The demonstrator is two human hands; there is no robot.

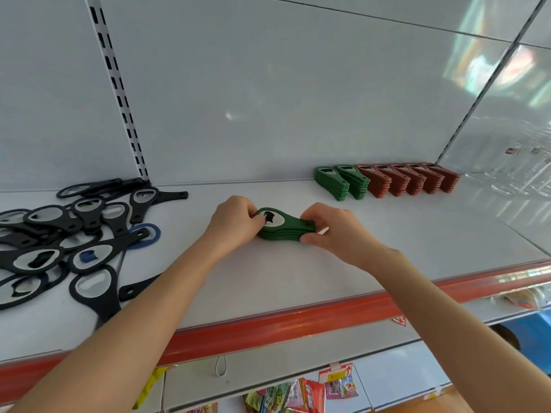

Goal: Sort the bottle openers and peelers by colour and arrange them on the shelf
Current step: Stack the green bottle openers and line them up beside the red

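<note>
Slippage risk: your left hand (235, 219) and right hand (331, 231) pinch the green stack (284, 228) by its ends only, so layers may fan out.

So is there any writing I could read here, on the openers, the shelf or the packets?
No text is legible.
Snack packets: printed characters, too blurred.
Price tag with red arrow: too small.
Red triangle sticker on the shelf rail: blurred.
Green opener stack: no lettering visible.

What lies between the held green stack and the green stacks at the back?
Only bare white shelf separates the held green stack from the back green stacks, as the head view shows.
</note>
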